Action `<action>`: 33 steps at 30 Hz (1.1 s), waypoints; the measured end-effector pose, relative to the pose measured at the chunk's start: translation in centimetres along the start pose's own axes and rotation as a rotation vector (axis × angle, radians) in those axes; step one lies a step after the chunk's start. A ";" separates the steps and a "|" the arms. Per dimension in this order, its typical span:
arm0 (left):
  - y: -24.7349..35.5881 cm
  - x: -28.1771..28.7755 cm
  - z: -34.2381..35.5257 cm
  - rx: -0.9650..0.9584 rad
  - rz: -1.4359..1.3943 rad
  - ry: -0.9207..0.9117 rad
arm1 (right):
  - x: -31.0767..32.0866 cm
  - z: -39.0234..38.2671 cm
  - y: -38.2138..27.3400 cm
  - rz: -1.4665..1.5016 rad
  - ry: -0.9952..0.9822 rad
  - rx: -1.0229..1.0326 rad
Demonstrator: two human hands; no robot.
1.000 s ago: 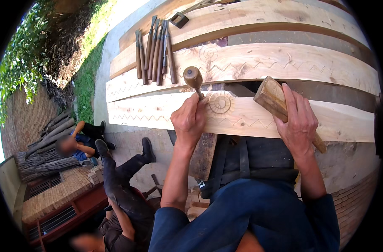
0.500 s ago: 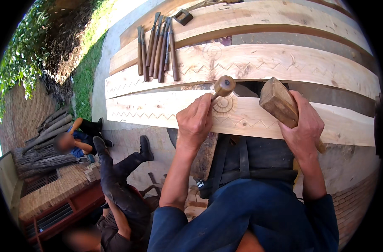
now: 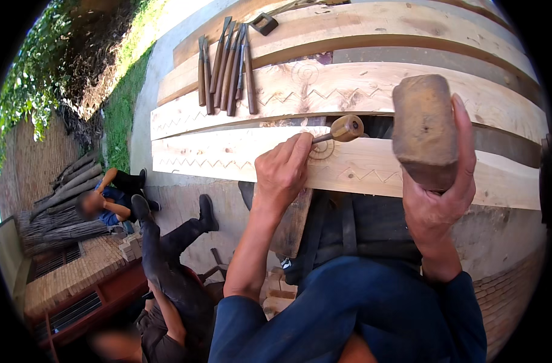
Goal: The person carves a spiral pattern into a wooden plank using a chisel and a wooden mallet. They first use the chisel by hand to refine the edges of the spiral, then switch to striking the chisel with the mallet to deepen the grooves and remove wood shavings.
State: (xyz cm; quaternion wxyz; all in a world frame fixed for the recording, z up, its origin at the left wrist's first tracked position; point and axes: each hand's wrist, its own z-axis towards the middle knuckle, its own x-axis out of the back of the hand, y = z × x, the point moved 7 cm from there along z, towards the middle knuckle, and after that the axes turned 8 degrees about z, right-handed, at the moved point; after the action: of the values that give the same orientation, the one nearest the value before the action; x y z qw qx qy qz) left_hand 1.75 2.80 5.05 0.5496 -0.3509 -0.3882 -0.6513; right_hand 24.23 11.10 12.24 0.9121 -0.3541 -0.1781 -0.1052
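My left hand (image 3: 283,170) grips a chisel whose round wooden handle (image 3: 346,128) sticks up to the right; its blade is hidden against a circular carving (image 3: 322,149) on the near pale plank (image 3: 227,157). My right hand (image 3: 438,193) holds a wooden mallet (image 3: 424,130) raised above the plank, its head close to the camera and to the right of the chisel handle. A zigzag line is carved along the plank's near edge.
Several spare chisels (image 3: 226,66) lie in a row on the farther plank (image 3: 360,85), which also bears carved zigzags. A small dark block (image 3: 265,23) sits beyond them. Two other people (image 3: 112,199) sit on the ground at lower left beside stacked poles (image 3: 64,187).
The mallet has risen off the plank and come up toward the camera. The chisel has tilted so its handle points right, with my left hand still on it at the circular carving.
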 end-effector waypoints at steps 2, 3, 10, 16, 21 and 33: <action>0.1 0.1 0.6 -0.015 -0.010 -0.002 | 0.7 -0.2 -0.1 -0.025 0.052 -0.032; 0.1 0.1 0.8 -0.023 -0.009 -0.009 | -0.5 -0.2 -0.1 -0.116 -0.143 -0.078; -1.1 0.3 -0.7 0.018 -0.042 0.132 | 2.9 0.1 1.3 -0.032 -0.046 -0.151; -4.3 0.8 -3.5 0.570 -0.380 0.341 | 3.1 -3.7 5.9 0.051 -0.111 -0.640; -2.9 0.1 -3.6 0.401 -0.235 0.226 | 1.6 -2.4 4.7 0.087 -0.204 -0.502; -2.1 0.0 -2.5 0.320 -0.195 0.214 | 0.7 -2.7 4.8 0.085 -0.238 -0.462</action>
State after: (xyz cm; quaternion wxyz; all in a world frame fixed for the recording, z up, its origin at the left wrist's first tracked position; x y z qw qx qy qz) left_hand -0.44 0.76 3.63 0.5709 -0.1490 -0.4581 -0.6649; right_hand 27.05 12.68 7.75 0.7833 -0.5699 -0.2405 -0.0620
